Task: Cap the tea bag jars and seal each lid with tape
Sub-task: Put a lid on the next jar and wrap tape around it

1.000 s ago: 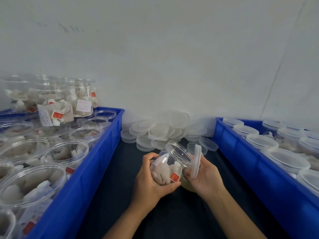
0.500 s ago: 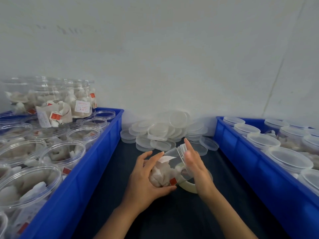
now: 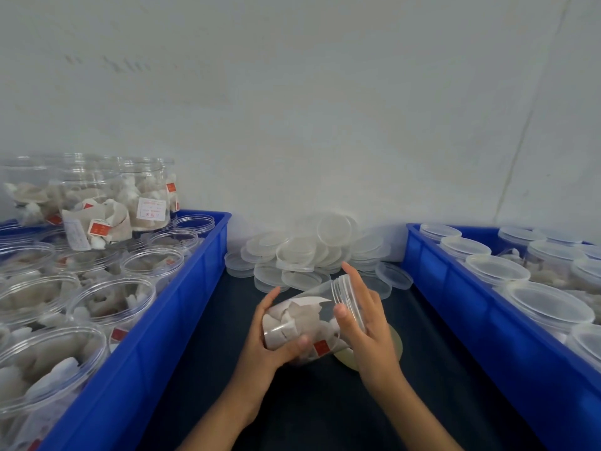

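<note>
A clear plastic jar of tea bags (image 3: 305,323) lies tilted on its side between my hands, its mouth pointing up and to the right. My left hand (image 3: 271,340) grips the jar's base end, thumb under it. My right hand (image 3: 364,320) covers the mouth end, palm on the translucent lid (image 3: 346,292) and fingers straight. A roll of clear tape (image 3: 374,351) lies on the dark mat below the jar, mostly hidden by my right hand.
A pile of loose translucent lids (image 3: 305,255) sits against the wall. The left blue bin (image 3: 182,307) holds several uncapped jars of tea bags, with more stacked behind. The right blue bin (image 3: 461,307) holds several capped jars. Dark mat (image 3: 325,411) runs between the bins.
One second ago my right hand held the lid beside the open jar mouth. It has since pressed the lid onto the mouth, and the jar has tipped further onto its side.
</note>
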Available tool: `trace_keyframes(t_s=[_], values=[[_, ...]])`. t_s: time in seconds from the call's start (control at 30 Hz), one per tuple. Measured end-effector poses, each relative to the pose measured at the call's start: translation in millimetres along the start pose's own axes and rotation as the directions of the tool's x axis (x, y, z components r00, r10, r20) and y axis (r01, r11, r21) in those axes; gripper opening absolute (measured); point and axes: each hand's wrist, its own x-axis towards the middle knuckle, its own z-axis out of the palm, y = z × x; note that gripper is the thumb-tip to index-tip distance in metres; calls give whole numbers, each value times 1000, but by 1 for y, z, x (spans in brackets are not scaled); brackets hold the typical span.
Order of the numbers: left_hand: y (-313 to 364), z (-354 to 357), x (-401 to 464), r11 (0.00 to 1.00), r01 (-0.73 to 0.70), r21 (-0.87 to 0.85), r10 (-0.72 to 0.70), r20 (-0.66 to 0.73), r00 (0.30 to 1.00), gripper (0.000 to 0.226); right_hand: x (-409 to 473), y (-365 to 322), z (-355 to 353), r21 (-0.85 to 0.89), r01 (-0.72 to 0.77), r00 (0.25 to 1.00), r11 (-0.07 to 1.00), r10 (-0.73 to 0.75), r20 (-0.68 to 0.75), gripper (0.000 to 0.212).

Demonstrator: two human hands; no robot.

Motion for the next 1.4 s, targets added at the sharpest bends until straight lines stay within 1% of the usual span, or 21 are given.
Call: trace_keyframes(t_s=[0.07,0.1,0.2,0.3,0.37,0.47,0.53,0.63,0.73,0.8,0.87,0.93,0.97,1.03,1.07,1.1,1.17,1.2,1.27,1.33,1.4], values=[[0,-2,3,999,8,-44,-8,4,1000,104,-3,0,4,4,11,1000,1000,-11,-5,67],[1,-3,3,998,13,-63,-13,5,1000,103,-4,0,6,22,6,1000,1000,-5,-21,65],[3,-3,5,993,41,-113,-39,16,999,87,-7,-2,14,52,18,997,998,-14,-78,60],[7,-4,6,983,97,-154,-90,53,995,81,-8,-7,17,-8,114,988,993,-114,-100,51],[10,-4,8,974,157,-162,-148,72,986,79,-9,-7,14,-35,140,986,989,-143,-83,50],[13,-4,9,966,220,-134,-213,62,975,68,-11,-5,11,-114,216,974,970,-222,-40,52],[14,-5,9,969,236,-69,-231,76,970,62,-12,-5,10,-188,329,941,925,-338,-15,52],[17,-5,7,961,276,-11,-274,85,958,65,-11,-5,5,-256,499,865,828,-493,90,53],[17,-6,7,961,278,9,-277,110,955,62,-11,-6,-1,-289,563,825,774,-546,146,55],[16,-6,6,969,246,-33,-241,103,965,58,-12,-6,3,-293,515,855,806,-506,113,53],[13,-7,4,979,184,-83,-180,63,982,57,-15,-5,12,-226,390,919,893,-394,30,51],[10,-8,2,987,124,-106,-123,10,992,55,-16,-4,22,-62,188,981,980,-191,-46,49],[9,-8,1,989,104,-102,-106,-15,994,54,-16,-2,25,41,72,996,997,-69,-52,44],[6,-6,1,995,77,-65,-80,-46,996,59,-14,-1,27,220,-122,990,968,134,-38,26],[4,-5,1,997,68,-47,-70,-55,996,63,-13,0,26,257,-165,983,952,180,-35,25],[3,-5,2,998,62,-33,-64,-66,996,64,-12,1,24,267,-171,981,948,188,-38,31],[2,-6,4,996,71,-46,-74,-75,994,67,-14,2,21,216,-126,990,968,136,-32,51],[2,-8,4,993,88,-78,-93,-71,993,70,-15,2,20,149,-58,998,987,61,-14,59],[3,-12,6,979,135,-150,-142,-40,989,68,-15,1,16,-23,155,986,988,-153,72,62],[7,-13,6,962,184,-201,-181,31,983,46,-14,-1,12,-166,342,937,925,-323,131,63],[10,-12,6,951,217,-221,-208,64,976,29,-13,-2,10,-258,413,911,874,-394,123,60]])
